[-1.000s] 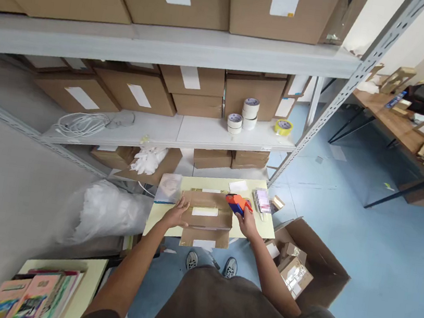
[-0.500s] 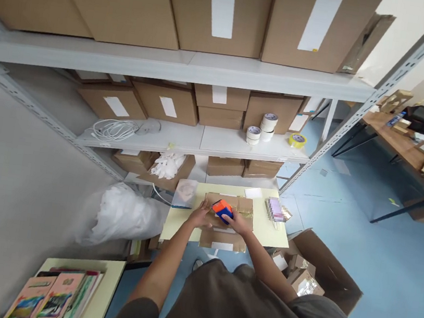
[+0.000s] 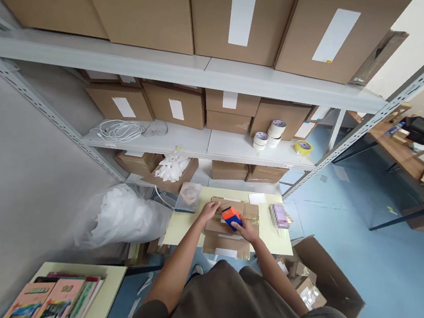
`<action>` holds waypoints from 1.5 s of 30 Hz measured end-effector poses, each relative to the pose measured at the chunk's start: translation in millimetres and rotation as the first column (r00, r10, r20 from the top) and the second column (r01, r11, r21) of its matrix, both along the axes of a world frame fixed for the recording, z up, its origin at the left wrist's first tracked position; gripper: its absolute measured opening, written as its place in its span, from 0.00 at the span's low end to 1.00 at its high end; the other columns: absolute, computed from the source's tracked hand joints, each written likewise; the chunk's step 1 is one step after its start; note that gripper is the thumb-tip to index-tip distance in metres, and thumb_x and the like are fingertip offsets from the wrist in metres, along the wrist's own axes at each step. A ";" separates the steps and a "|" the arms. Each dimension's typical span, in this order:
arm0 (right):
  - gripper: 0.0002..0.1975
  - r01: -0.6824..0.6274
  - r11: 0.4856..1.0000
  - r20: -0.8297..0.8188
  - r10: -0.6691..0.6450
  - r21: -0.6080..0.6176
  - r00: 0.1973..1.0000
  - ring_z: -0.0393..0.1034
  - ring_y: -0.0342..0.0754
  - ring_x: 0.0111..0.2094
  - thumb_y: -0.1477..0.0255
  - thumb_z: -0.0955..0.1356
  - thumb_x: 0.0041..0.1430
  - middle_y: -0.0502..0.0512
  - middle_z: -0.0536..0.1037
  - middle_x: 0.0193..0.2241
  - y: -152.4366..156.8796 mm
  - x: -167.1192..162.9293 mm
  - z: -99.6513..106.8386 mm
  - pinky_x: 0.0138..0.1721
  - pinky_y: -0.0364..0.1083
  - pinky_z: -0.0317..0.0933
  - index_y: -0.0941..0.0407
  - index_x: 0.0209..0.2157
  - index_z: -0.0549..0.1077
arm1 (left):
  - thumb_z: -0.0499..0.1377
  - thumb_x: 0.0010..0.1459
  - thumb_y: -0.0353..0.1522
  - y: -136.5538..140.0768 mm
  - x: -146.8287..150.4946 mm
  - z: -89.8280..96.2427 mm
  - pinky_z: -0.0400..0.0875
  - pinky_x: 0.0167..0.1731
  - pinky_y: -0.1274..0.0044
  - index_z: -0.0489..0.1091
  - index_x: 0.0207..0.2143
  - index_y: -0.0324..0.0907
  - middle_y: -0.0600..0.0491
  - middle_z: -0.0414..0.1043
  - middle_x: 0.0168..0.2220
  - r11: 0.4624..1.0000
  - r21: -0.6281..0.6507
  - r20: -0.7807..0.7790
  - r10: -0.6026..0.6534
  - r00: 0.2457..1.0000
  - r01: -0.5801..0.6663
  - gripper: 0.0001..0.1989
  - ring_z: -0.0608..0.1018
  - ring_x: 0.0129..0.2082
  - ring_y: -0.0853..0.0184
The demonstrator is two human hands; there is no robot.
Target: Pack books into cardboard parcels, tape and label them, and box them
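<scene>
A brown cardboard box with shiny tape on it lies on the pale yellow table, one flap spread toward my body. My right hand grips an orange-and-blue block-shaped item above the box; its exact kind is unclear. At the box's far left corner is my left hand, its fingers drawn together. Whatever may be between those fingertips is too small to make out.
A clear plastic pouch lies left of the box, a purple pack to the right. Shelving stands ahead with boxes and tape rolls. An open carton of small boxes sits on the floor at right.
My left hand has gone from spread fingers at the box's left side to fingers drawn together at its far left corner. The orange-and-blue item stays in my right hand. The view has shifted slightly.
</scene>
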State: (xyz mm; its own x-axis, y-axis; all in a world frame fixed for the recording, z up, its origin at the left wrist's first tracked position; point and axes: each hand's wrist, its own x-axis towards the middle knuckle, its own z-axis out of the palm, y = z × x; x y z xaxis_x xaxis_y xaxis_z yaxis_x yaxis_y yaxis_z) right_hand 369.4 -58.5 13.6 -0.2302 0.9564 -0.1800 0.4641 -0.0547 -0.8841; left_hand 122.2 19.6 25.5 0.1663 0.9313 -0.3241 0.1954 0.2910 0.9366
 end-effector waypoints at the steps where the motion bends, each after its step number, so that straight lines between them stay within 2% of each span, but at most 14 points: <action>1: 0.32 -0.005 1.000 -0.003 0.005 -0.003 1.000 0.76 0.57 0.41 0.42 0.68 0.62 0.58 0.83 0.40 0.3 0.3 1.1 0.46 0.53 0.69 0.55 0.50 0.75 | 0.60 0.59 0.58 4.5 4.1 4.5 0.74 0.52 0.65 0.82 0.43 0.39 0.40 0.84 0.45 0.997 -0.067 0.096 -0.024 0.995 0.030 0.32 0.83 0.48 0.53; 4: 0.33 -0.012 1.000 -0.022 0.011 -0.029 1.000 0.76 0.57 0.42 0.40 0.68 0.60 0.57 0.82 0.40 1.2 0.6 4.6 0.47 0.53 0.69 0.55 0.50 0.75 | 0.67 0.51 0.59 12.9 10.7 16.9 0.75 0.42 0.71 0.82 0.41 0.38 0.43 0.84 0.38 0.985 -0.145 0.322 -0.042 0.946 0.093 0.33 0.83 0.40 0.58; 6: 0.34 -0.013 0.999 -0.035 0.011 -0.049 0.999 0.76 0.57 0.43 0.39 0.67 0.60 0.57 0.82 0.41 1.6 0.7 7.7 0.47 0.52 0.70 0.54 0.50 0.75 | 0.75 0.44 0.54 15.3 9.9 23.2 0.73 0.39 0.74 0.82 0.38 0.38 0.46 0.83 0.35 0.992 -0.111 0.361 -0.014 0.932 0.058 0.30 0.82 0.36 0.62; 9: 0.35 -0.035 0.999 -0.063 0.033 -0.037 0.997 0.77 0.57 0.45 0.39 0.67 0.60 0.58 0.83 0.44 2.6 0.6 14.5 0.48 0.52 0.69 0.55 0.52 0.75 | 0.79 0.36 0.47 16.8 4.8 29.3 0.72 0.38 0.74 0.82 0.35 0.38 0.47 0.82 0.34 0.997 -0.079 0.350 0.029 0.936 -0.001 0.28 0.80 0.33 0.65; 13: 0.34 -0.063 0.998 0.040 0.064 -0.015 0.997 0.78 0.57 0.43 0.40 0.67 0.62 0.59 0.83 0.43 5.8 -0.7 26.4 0.46 0.50 0.67 0.55 0.52 0.76 | 0.76 0.40 0.46 16.5 0.4 32.2 0.74 0.38 0.72 0.82 0.32 0.39 0.47 0.82 0.32 0.996 0.042 0.263 0.064 0.963 -0.078 0.22 0.79 0.32 0.63; 18: 0.29 -0.003 1.000 0.278 -0.001 0.015 0.961 0.78 0.54 0.38 0.43 0.65 0.67 0.57 0.84 0.38 13.7 -1.2 39.7 0.38 0.45 0.62 0.53 0.47 0.78 | 0.68 0.51 0.44 5.9 2.7 27.2 0.75 0.42 0.70 0.79 0.30 0.41 0.47 0.83 0.32 0.942 0.247 0.119 0.203 0.972 -0.227 0.15 0.81 0.35 0.60; 23: 0.29 -0.016 0.998 0.445 -0.009 0.053 0.895 0.77 0.52 0.34 0.41 0.67 0.64 0.57 0.83 0.31 25.3 2.5 56.2 0.32 0.43 0.56 0.53 0.36 0.79 | 0.62 0.57 0.38 -10.2 11.5 17.3 0.76 0.44 0.70 0.79 0.32 0.43 0.47 0.84 0.35 0.871 0.338 -0.020 0.387 0.922 -0.358 0.09 0.82 0.37 0.60; 27: 0.30 -0.017 0.998 0.465 -0.016 0.067 0.885 0.75 0.51 0.31 0.40 0.67 0.63 0.55 0.81 0.29 34.5 13.7 69.6 0.30 0.43 0.54 0.53 0.31 0.78 | 0.60 0.57 0.35 -12.8 16.6 12.0 0.76 0.45 0.70 0.79 0.31 0.43 0.47 0.84 0.34 0.829 0.344 -0.085 0.496 0.864 -0.442 0.08 0.83 0.38 0.59; 30: 0.29 -0.021 0.998 0.475 -0.013 0.067 0.880 0.73 0.50 0.30 0.40 0.68 0.61 0.55 0.81 0.27 37.3 36.8 72.9 0.29 0.43 0.53 0.53 0.28 0.77 | 0.59 0.55 0.33 -7.8 2.6 8.3 0.76 0.45 0.71 0.79 0.29 0.43 0.47 0.84 0.33 0.794 0.350 -0.118 0.564 0.817 -0.497 0.08 0.83 0.39 0.59; 32: 0.29 -0.009 0.999 0.494 -0.016 0.049 0.869 0.72 0.49 0.29 0.40 0.69 0.61 0.55 0.80 0.26 35.9 58.8 70.8 0.29 0.44 0.53 0.54 0.27 0.77 | 0.59 0.54 0.32 -4.6 -17.8 4.5 0.77 0.46 0.70 0.79 0.29 0.43 0.47 0.84 0.33 0.744 0.347 -0.129 0.640 0.757 -0.571 0.08 0.84 0.39 0.59; 35: 0.30 0.012 1.000 0.516 -0.004 -0.013 0.856 0.71 0.49 0.27 0.40 0.69 0.60 0.55 0.79 0.25 31.7 88.2 64.5 0.28 0.44 0.52 0.54 0.27 0.77 | 0.61 0.53 0.33 -5.3 -50.6 -5.4 0.77 0.46 0.68 0.79 0.29 0.43 0.47 0.84 0.33 0.712 0.319 -0.145 0.689 0.710 -0.626 0.07 0.84 0.37 0.58; 39: 0.30 0.023 0.999 0.574 0.000 -0.032 0.819 0.73 0.51 0.29 0.40 0.70 0.59 0.59 0.81 0.27 31.2 96.6 60.0 0.29 0.45 0.53 0.55 0.28 0.78 | 0.60 0.54 0.35 -13.3 -69.2 -25.7 0.78 0.47 0.68 0.80 0.31 0.44 0.48 0.85 0.36 0.757 0.236 -0.211 0.652 0.728 -0.610 0.08 0.85 0.40 0.57; 42: 0.29 0.018 0.999 0.598 0.012 -0.044 0.802 0.74 0.52 0.31 0.42 0.71 0.59 0.59 0.82 0.29 33.7 88.1 62.3 0.30 0.45 0.54 0.55 0.29 0.79 | 0.58 0.57 0.36 -15.3 -68.0 -41.9 0.77 0.49 0.68 0.81 0.34 0.44 0.46 0.85 0.41 0.807 0.150 -0.323 0.586 0.743 -0.571 0.12 0.85 0.45 0.57; 45: 0.28 0.028 0.999 0.620 0.005 -0.043 0.785 0.76 0.55 0.33 0.42 0.72 0.58 0.60 0.82 0.30 34.5 81.8 65.9 0.31 0.45 0.54 0.55 0.30 0.80 | 0.57 0.57 0.37 -13.8 -63.3 -56.1 0.77 0.49 0.65 0.81 0.34 0.43 0.43 0.85 0.41 0.834 0.099 -0.376 0.536 0.756 -0.542 0.13 0.85 0.46 0.54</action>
State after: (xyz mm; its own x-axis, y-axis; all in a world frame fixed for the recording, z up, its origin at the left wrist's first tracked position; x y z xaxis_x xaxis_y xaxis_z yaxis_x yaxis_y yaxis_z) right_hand 451.1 -24.0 79.4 -0.0428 0.9449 -0.3246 0.9101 -0.0971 -0.4029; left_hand 58.9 5.8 -30.5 -0.4983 0.8242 -0.2689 0.3337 0.4686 0.8180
